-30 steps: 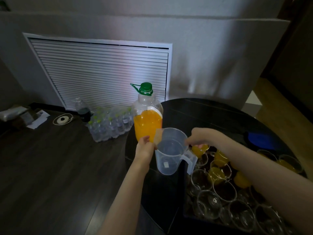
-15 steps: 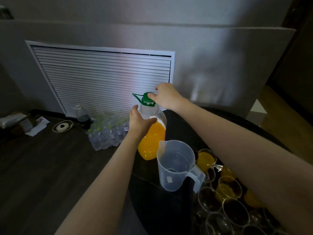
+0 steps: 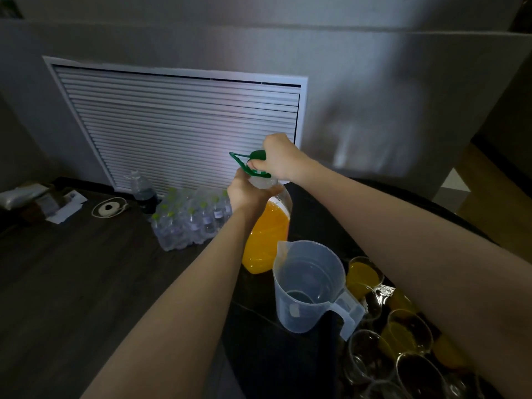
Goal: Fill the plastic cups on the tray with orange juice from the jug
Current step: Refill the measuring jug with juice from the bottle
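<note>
Dark round table (image 3: 316,226) before a louvred wall vent (image 3: 178,128). Juice bottle (image 3: 266,234), half full, at the table's left edge; left hand (image 3: 249,191) grips its neck, right hand (image 3: 277,158) pinches the green cap (image 3: 257,155). Empty clear jug (image 3: 309,286) stands just beside it; plastic cups (image 3: 403,329), some filled, crowd the lower right. Shrink-wrapped water bottles (image 3: 190,220) sit on the floor at left.

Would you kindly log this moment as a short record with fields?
left hand: left hand grips the juice bottle at its shoulder
right hand: right hand grips the green cap
jug: jug upright, no juice visible inside
cups: plastic cups right of jug, some filled, some not
surface: dark table
</note>
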